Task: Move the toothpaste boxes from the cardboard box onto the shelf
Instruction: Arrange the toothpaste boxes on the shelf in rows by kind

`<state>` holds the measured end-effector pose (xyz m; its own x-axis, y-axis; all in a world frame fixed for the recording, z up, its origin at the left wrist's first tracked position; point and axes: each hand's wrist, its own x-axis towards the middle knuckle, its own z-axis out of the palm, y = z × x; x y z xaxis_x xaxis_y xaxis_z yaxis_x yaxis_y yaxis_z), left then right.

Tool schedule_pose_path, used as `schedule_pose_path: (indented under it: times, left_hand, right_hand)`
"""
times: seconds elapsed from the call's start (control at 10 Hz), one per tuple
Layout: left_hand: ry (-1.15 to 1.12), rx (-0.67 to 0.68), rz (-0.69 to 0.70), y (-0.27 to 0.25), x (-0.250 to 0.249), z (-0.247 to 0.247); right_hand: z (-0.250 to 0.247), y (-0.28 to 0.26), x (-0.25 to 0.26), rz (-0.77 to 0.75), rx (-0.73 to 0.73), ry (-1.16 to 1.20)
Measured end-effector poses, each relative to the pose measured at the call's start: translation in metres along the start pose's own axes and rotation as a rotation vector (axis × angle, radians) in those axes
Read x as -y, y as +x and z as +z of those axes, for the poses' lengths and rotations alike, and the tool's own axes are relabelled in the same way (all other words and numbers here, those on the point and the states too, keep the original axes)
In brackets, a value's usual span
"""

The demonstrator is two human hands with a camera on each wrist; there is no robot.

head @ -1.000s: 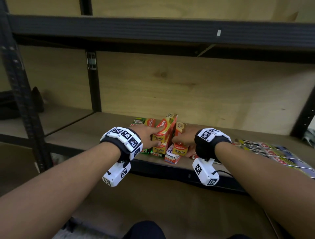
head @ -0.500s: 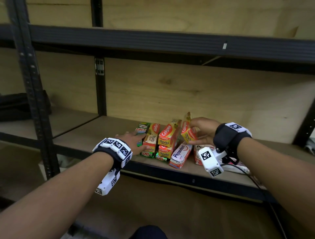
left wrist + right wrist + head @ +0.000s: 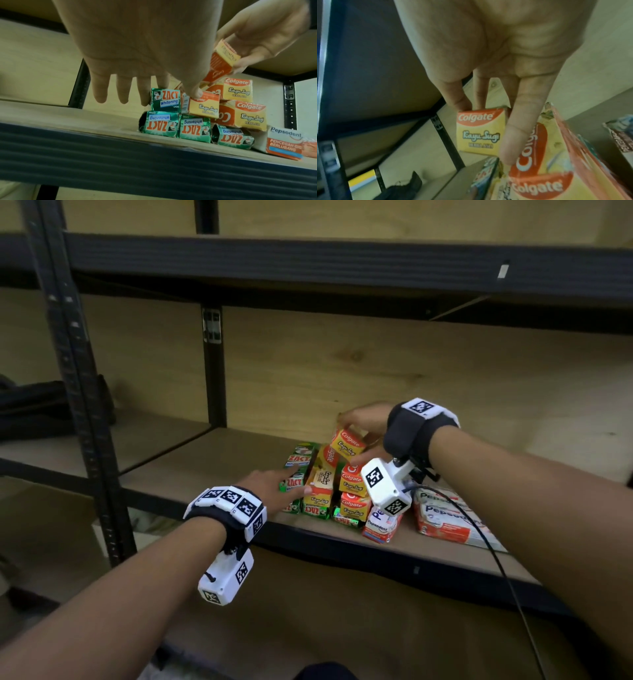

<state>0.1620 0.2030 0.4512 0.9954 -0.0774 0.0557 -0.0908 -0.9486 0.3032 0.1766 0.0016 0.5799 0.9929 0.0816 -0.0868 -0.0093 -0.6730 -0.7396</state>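
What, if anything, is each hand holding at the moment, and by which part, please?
The right hand pinches a Colgate box by its near end, above the stack. The left hand holds nothing; its straight fingers touch the stacked boxes.

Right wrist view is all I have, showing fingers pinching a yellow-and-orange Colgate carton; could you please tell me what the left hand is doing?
Observer: The left hand is open, its straight fingers touching the stack of toothpaste boxes on the wooden shelf.
Operator: What is in the stack's front row?
Observer: Three green foil ZACT boxes side by side, with a fourth on top at the left.
Operator: Is there anything to the right of it?
Observer: A white-and-red Pepsodent box, lying flat.
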Motion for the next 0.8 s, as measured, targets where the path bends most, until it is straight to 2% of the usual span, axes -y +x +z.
schedule_pose_path:
  times: [0.1, 0.2, 0.5, 0.7, 0.8]
  left_hand:
    - [-0.026, -0.005, 0.016, 0.001, 0.001, -0.001]
    - [-0.053, -0.018, 0.024, 0.004, 0.004, 0.0]
    - [-0.058, 0.043, -0.002, 0.01, 0.009, -0.011]
    - [-0.214, -0.034, -0.023, 0.012, 0.006, -0.014]
    - [-0.191, -0.029, -0.038, 0.009, -0.002, -0.015]
  right_hand:
    - [0.017, 0.013, 0.003, 0.036, -0.012, -0.096]
    - [0.028, 0.039, 0.001, -0.008, -0.057, -0.17]
    - [0.049, 0.027, 0.014, -0.021, -0.075, -0.453]
    - [0.046, 0.025, 0.002, -0.087, 0.067, -0.292]
    - [0.041, 0.018, -0.002, -0.1, 0.062, -0.304]
